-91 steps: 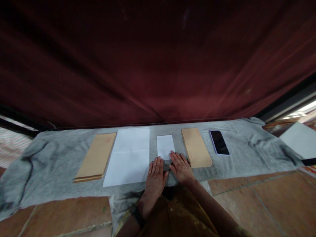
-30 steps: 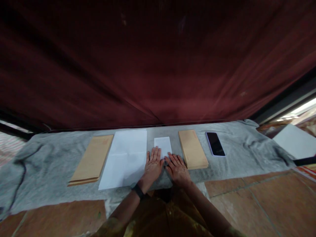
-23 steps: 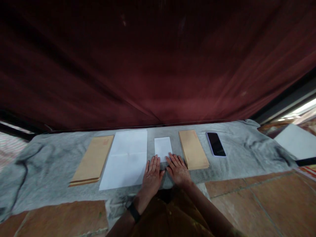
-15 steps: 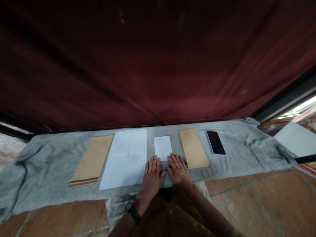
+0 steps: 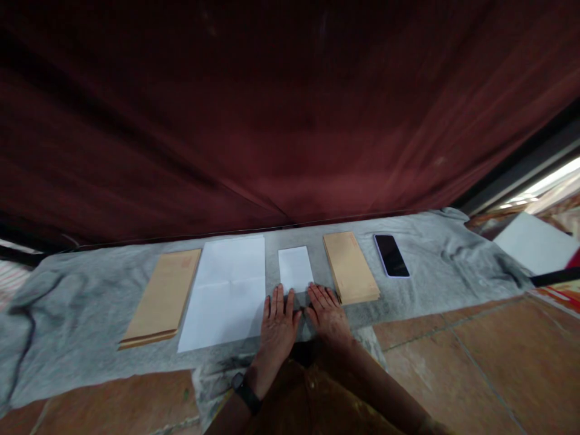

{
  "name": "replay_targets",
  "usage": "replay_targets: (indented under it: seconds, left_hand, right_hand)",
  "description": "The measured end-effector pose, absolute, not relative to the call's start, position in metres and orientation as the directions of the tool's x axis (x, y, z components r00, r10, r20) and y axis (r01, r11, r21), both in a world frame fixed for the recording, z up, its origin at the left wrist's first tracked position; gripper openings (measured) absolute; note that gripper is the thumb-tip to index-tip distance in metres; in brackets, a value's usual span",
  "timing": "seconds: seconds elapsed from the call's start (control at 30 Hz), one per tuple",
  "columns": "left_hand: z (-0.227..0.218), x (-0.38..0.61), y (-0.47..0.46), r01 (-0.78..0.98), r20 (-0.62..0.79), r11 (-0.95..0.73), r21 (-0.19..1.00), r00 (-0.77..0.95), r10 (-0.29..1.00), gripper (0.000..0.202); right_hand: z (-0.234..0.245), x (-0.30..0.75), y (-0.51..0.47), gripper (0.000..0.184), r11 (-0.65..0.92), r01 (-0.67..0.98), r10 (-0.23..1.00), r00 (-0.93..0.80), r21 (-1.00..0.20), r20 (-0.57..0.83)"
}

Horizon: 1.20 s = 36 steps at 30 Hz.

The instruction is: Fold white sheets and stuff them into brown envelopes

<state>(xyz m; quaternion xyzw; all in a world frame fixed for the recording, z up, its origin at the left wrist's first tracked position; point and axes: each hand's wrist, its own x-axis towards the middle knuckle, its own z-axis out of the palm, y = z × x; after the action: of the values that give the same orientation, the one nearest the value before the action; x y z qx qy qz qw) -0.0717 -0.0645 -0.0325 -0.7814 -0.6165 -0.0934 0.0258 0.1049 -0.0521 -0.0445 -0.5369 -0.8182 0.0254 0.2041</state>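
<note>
Both hands lie palm down on a grey cloth [image 5: 353,317], fingers stretched forward. My left hand [image 5: 278,320], with a dark watch [image 5: 246,393] on its wrist, has its fingertips at the near left corner of a small folded white paper [image 5: 295,267]. My right hand [image 5: 329,313] reaches the paper's near right corner with its fingertips. Left of my left hand lies a stack of large white sheets [image 5: 226,290] with crease lines. A stack of brown envelopes [image 5: 351,266] is just beyond my right hand.
Another stack of brown envelopes [image 5: 161,296] lies at the far left. A phone with a pale purple edge [image 5: 392,256] rests on the right. Behind the cloth hangs a dark red curtain [image 5: 290,133]. Terracotta tiles [image 5: 453,362] show in front, and a white board [image 5: 537,241] at right.
The view has shifted and tilted slightly, so the cloth's things sit a little further left. Both hands stay flat in the same place by the small paper.
</note>
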Motion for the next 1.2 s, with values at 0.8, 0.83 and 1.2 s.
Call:
replay_targets:
  seconds: [0.8, 0.83, 1.2]
  left_hand:
    - [-0.040, -0.067, -0.062, 0.973, 0.208, -0.210, 0.100, 0.186, 0.960, 0.054]
    - [-0.041, -0.067, -0.059, 0.969, 0.218, -0.221, 0.109, 0.193, 0.957, 0.053]
    - [-0.046, -0.060, -0.018, 0.952, 0.201, -0.267, 0.147, 0.236, 0.951, 0.053]
  right_hand:
    - [-0.038, 0.093, -0.051, 0.046, 0.462, 0.837, 0.876, -0.379, -0.294, 0.298]
    - [-0.038, 0.093, -0.051, 0.046, 0.459, 0.840, 0.877, -0.376, -0.291, 0.299]
    - [-0.044, 0.089, -0.051, 0.048, 0.449, 0.856, 0.874, -0.361, -0.256, 0.324]
